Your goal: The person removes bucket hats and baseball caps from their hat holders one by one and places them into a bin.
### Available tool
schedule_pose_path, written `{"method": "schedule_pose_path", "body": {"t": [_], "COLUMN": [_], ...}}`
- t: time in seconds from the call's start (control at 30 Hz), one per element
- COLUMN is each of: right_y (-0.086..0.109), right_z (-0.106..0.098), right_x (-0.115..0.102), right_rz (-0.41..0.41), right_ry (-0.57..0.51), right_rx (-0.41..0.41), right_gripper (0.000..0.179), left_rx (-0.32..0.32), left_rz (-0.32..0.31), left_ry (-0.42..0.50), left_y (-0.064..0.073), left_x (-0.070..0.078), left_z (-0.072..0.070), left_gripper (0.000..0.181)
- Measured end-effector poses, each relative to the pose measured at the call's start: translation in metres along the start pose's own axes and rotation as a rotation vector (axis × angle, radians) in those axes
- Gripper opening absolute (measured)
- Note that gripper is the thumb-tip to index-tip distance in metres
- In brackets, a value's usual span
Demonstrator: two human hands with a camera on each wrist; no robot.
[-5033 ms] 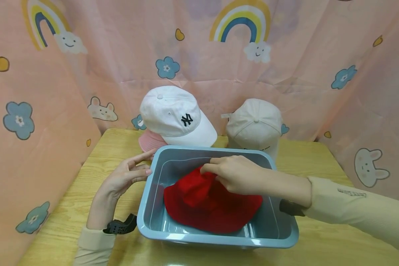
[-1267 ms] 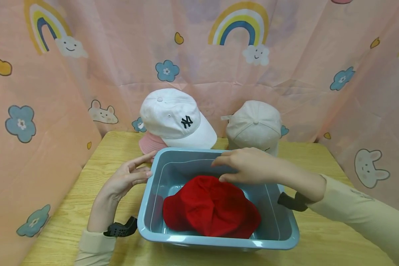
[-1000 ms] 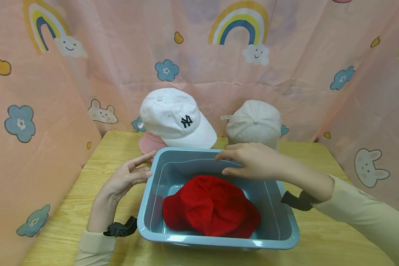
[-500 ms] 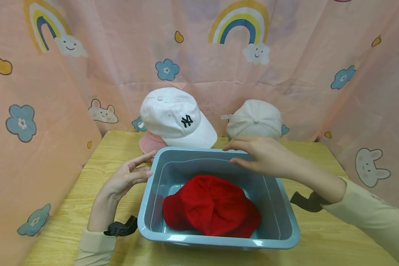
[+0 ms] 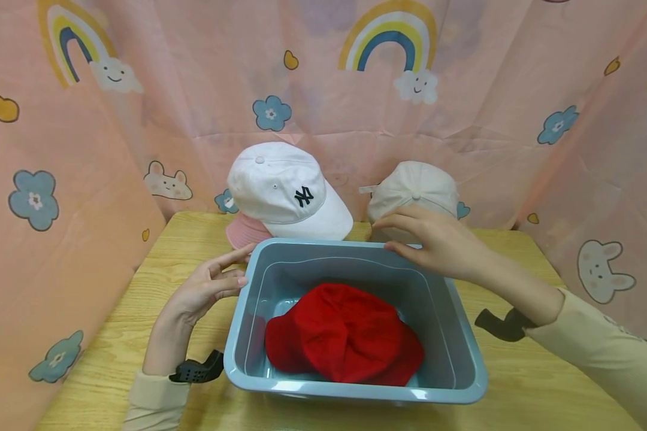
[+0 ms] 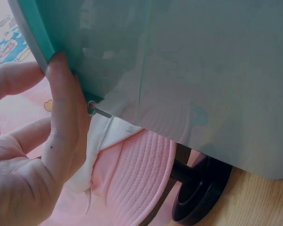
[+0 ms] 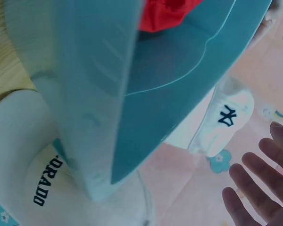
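Note:
A blue-grey plastic bin [image 5: 356,392] stands on the table with a crumpled red cap [image 5: 345,335] inside. My left hand [image 5: 199,287] rests at the bin's left rim, fingers fairly straight; the left wrist view shows fingertips right at the rim edge. My right hand [image 5: 437,239], holding nothing, hovers over the bin's back right rim, fingers extended and apart. It overlaps the off-white cap [image 5: 417,182] behind the bin. That cap shows dark lettering in the right wrist view. Behind the bin's back left sits a white cap [image 5: 275,185] with a black logo, over a pink cap [image 5: 245,230].
The wooden table [image 5: 113,359] reaches back to a pink printed curtain [image 5: 323,90]. In the left wrist view, a black round base [image 6: 203,188] stands beside the pink brim. Dark wrist mounts [image 5: 196,366] sit on both forearms.
My right hand has let go of the red cap, which now lies lower in the bin. It has moved up and back toward the off-white cap. The left hand stays put.

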State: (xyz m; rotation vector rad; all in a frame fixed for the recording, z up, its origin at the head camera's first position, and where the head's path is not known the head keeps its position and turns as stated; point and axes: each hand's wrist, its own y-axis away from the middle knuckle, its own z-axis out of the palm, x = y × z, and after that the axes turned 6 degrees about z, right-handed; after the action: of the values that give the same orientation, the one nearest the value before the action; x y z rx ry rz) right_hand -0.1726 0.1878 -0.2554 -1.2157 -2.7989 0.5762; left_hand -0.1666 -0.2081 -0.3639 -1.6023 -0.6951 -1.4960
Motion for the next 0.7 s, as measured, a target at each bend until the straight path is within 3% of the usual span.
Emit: {"method": "schedule_pose_path", "body": {"t": [0.7], "right_y": [-0.001], "right_z": [0.014], "right_x": [0.044], "right_rz": [-0.018], "right_ry": [0.015], "right_rx": [0.105], "right_gripper": [0.04], "left_rx": [-0.006], "left_rz": [0.003], "left_ry": [0.01], "left_y": [0.0], "left_x": [0.001], "left_z": [0.0], "left_gripper": [0.063]}}
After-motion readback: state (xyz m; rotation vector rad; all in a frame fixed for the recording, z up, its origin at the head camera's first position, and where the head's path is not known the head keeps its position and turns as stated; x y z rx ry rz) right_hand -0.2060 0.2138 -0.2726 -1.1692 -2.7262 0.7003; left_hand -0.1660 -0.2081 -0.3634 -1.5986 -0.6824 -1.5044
